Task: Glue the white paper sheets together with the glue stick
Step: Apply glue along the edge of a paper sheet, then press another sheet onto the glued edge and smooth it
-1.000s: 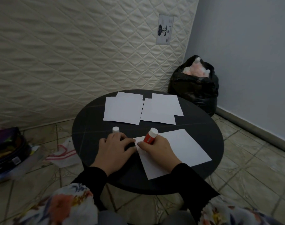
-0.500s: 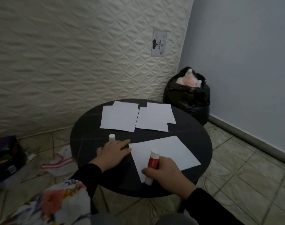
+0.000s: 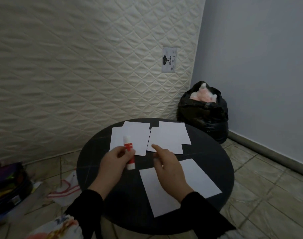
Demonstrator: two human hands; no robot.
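My left hand [image 3: 111,163] holds the red and white glue stick [image 3: 129,153] upright, just above the round black table [image 3: 216,161], in front of the far left sheets. My right hand [image 3: 166,167] hovers empty over the near white sheet [image 3: 199,178], its fingers apart and the index finger stretched toward the far sheets. Two overlapping pairs of white sheets lie at the back of the table, one pair on the left [image 3: 138,133] and one on the right [image 3: 169,135]. I cannot tell whether the glue stick is capped.
A quilted mattress [image 3: 95,66] leans upright behind the table. A black bag [image 3: 204,116] with pink stuffing stands in the corner by the blue wall. On the tiled floor at the left lie a dark bag [image 3: 7,183] and a white plastic bag [image 3: 68,190].
The glue stick has passed from my right hand to my left hand. My right hand has lifted off the near sheet and reaches forward. The view has tilted upward.
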